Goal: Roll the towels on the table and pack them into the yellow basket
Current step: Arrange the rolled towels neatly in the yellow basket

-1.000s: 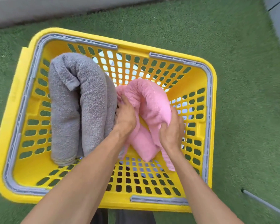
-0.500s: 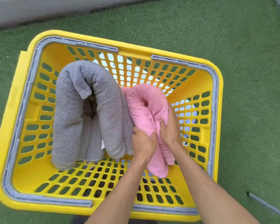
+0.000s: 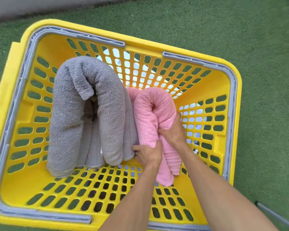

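A yellow basket (image 3: 220,84) with slotted walls and grey handles stands on green turf. Inside on the left, a rolled grey towel (image 3: 65,117) is bent into an arch. Right beside it sits a rolled pink towel (image 3: 148,110), also bent over, its ends hanging toward the basket floor. My left hand (image 3: 148,153) grips the pink towel's near side, low between the two towels. My right hand (image 3: 173,132) grips the same towel from the right, fingers curled into the fabric.
Green artificial turf (image 3: 240,30) surrounds the basket. A grey strip of floor or wall (image 3: 32,5) runs along the far left. A thin grey bar (image 3: 277,217) lies at the lower right. The basket's right part holds bare floor.
The view has come closer to the basket. My left hand slid from the pink towel's far left side down to its near end; both hands pressed the pink towel against the grey one.
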A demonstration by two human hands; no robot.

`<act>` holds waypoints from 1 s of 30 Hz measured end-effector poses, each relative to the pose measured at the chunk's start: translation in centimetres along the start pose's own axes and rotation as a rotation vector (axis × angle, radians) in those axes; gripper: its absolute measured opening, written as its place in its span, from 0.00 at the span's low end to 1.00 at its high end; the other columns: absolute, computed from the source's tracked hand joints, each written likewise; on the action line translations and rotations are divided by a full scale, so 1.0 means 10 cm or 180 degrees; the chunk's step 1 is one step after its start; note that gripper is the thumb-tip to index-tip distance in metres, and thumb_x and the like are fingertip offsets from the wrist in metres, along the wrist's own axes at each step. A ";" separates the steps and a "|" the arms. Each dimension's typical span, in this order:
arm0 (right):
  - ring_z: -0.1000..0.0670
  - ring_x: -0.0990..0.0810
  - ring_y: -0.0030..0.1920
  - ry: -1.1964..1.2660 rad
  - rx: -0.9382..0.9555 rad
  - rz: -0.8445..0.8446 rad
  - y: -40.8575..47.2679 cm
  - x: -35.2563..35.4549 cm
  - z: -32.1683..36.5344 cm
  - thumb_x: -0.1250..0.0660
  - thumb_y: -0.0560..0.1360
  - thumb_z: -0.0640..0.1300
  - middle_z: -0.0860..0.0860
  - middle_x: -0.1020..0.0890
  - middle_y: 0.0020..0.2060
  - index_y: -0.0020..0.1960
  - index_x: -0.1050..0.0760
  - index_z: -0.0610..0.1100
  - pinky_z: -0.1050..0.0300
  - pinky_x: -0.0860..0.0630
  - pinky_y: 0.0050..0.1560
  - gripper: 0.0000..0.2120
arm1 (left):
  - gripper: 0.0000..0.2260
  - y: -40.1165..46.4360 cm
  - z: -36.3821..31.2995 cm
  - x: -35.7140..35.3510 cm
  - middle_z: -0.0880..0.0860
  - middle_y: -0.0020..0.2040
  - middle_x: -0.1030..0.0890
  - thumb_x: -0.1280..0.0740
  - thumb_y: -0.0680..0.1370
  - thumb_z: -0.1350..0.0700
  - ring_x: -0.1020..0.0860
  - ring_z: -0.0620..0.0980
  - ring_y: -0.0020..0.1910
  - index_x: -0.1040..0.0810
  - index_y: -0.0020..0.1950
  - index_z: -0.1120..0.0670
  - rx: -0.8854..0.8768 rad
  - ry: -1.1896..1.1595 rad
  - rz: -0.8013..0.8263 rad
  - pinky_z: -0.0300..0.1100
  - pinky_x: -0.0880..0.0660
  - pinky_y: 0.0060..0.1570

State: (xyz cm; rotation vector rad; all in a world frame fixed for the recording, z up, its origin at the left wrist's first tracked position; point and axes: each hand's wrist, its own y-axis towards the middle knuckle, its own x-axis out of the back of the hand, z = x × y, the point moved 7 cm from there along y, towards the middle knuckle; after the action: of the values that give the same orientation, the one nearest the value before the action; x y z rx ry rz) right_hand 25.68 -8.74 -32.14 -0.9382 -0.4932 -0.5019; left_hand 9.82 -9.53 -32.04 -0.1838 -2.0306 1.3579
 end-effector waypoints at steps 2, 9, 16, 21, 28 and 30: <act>0.39 0.24 0.56 -0.0117 -0.0141 -0.0011 -0.11 -0.06 -0.07 0.24 0.62 0.49 0.46 0.24 0.56 0.69 0.45 0.49 0.53 0.31 0.49 0.43 | 0.38 0.07 -0.02 0.07 0.66 0.62 0.28 0.26 0.69 0.44 0.27 0.64 0.61 0.43 0.63 0.64 -0.0048 -0.0068 -0.0098 0.50 0.29 0.59; 0.35 0.24 0.56 -0.0240 -0.0344 -0.0538 -0.80 -0.02 0.00 0.26 0.67 0.52 0.39 0.23 0.56 0.69 0.44 0.42 0.47 0.28 0.53 0.40 | 0.29 -0.01 0.06 0.55 0.64 0.59 0.24 0.27 0.70 0.54 0.24 0.62 0.58 0.38 0.63 0.64 -0.0162 0.0285 -0.0194 0.50 0.26 0.54; 0.37 0.23 0.56 -0.0331 -0.0282 -0.0620 -0.77 0.37 0.37 0.25 0.64 0.56 0.42 0.22 0.55 0.68 0.43 0.46 0.48 0.28 0.48 0.41 | 0.26 -0.42 -0.32 0.81 0.57 0.52 0.27 0.28 0.72 0.50 0.25 0.60 0.56 0.37 0.61 0.60 -0.0862 0.0298 -0.0130 0.45 0.32 0.48; 0.37 0.23 0.50 -0.0263 -0.0102 -0.0855 -0.97 0.66 0.39 0.27 0.64 0.50 0.43 0.22 0.50 0.63 0.41 0.46 0.48 0.26 0.44 0.34 | 0.23 -0.73 -0.43 0.71 0.51 0.45 0.30 0.29 0.73 0.50 0.26 0.59 0.54 0.42 0.55 0.55 -0.1069 0.0408 0.0123 0.42 0.36 0.44; 0.37 0.23 0.51 -0.0192 -0.0003 -0.0975 -1.31 0.71 0.35 0.29 0.66 0.49 0.42 0.21 0.52 0.63 0.40 0.46 0.43 0.24 0.46 0.31 | 0.26 -0.87 -0.38 0.82 0.60 0.53 0.22 0.29 0.71 0.48 0.24 0.63 0.54 0.40 0.59 0.55 -0.1369 0.0733 0.0162 0.52 0.28 0.51; 0.36 0.23 0.51 -0.0196 0.0020 -0.0988 -1.30 0.76 0.33 0.29 0.66 0.48 0.42 0.21 0.52 0.63 0.39 0.45 0.43 0.24 0.46 0.30 | 0.24 -0.93 -0.44 0.82 0.60 0.52 0.22 0.30 0.71 0.49 0.24 0.63 0.54 0.39 0.59 0.55 -0.1543 0.0884 0.0130 0.52 0.28 0.50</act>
State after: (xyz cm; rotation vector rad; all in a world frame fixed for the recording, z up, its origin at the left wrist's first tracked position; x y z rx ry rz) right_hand 23.18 -13.85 -17.84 -0.8769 -0.7013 -0.7525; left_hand 8.51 -6.54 -19.38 -0.5959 -2.0851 0.7868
